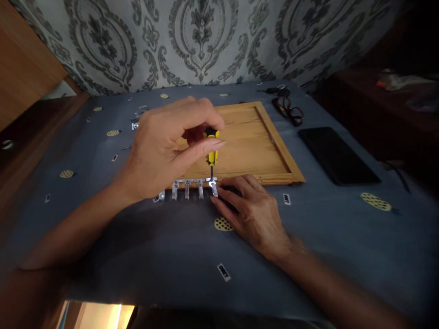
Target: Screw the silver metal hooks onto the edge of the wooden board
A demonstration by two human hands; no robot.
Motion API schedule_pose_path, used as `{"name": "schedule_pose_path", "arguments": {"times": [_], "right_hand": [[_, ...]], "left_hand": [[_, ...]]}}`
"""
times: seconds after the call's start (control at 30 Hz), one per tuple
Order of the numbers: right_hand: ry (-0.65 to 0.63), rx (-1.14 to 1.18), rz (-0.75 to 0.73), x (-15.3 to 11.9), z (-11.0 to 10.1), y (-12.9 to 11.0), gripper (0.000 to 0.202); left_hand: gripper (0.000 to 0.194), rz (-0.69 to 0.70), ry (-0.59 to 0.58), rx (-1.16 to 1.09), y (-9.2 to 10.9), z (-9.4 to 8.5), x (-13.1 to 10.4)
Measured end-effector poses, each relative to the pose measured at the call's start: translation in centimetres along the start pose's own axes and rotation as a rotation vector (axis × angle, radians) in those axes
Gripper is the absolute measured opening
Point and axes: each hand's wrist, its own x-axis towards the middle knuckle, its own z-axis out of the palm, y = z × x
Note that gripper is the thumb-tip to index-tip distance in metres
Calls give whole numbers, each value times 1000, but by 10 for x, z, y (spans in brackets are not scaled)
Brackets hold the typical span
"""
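My left hand (171, 141) is closed on the yellow and black handle of a screwdriver (212, 157), which stands upright. The screwdriver's tip meets a silver metal hook (214, 186) at the near edge of a wooden frame (274, 177) with a flat panel inside. My right hand (252, 210) pinches that same hook from the right with thumb and fingertips. Several similar metal hooks (187, 188) sit in a row along the edge, left of the screwdriver. Whether a screw lies under the tip is too small to tell.
A black phone (338, 155) lies right of the frame. Dark glasses (290, 109) and a dark slim object (274, 90) lie at the back right. Small metal pieces (135, 123) rest behind my left hand on the blue cloth (164, 260). A patterned curtain (202, 41) hangs behind.
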Motion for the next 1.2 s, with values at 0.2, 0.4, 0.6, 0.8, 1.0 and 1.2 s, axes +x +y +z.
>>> {"name": "schedule_pose_path", "arguments": {"times": [0.2, 0.4, 0.6, 0.8, 1.0, 1.2], "right_hand": [[-7, -13, -8, 0, 0, 0, 19], [-4, -5, -4, 0, 0, 0, 20], [9, -23, -14, 0, -1, 0, 19], [11, -21, -12, 0, 0, -1, 18], [16, -16, -22, 0, 1, 0, 20], [-2, 7, -4, 0, 0, 0, 20]], "left_hand": [[7, 10, -37, -10, -4, -3, 1], [7, 72, 0, -7, -4, 2, 1], [4, 78, -1, 34, -2, 3, 1], [5, 89, 1, 45, -1, 2, 1], [4, 68, -18, 48, 0, 1, 0], [12, 115, -32, 13, -4, -1, 1]]}}
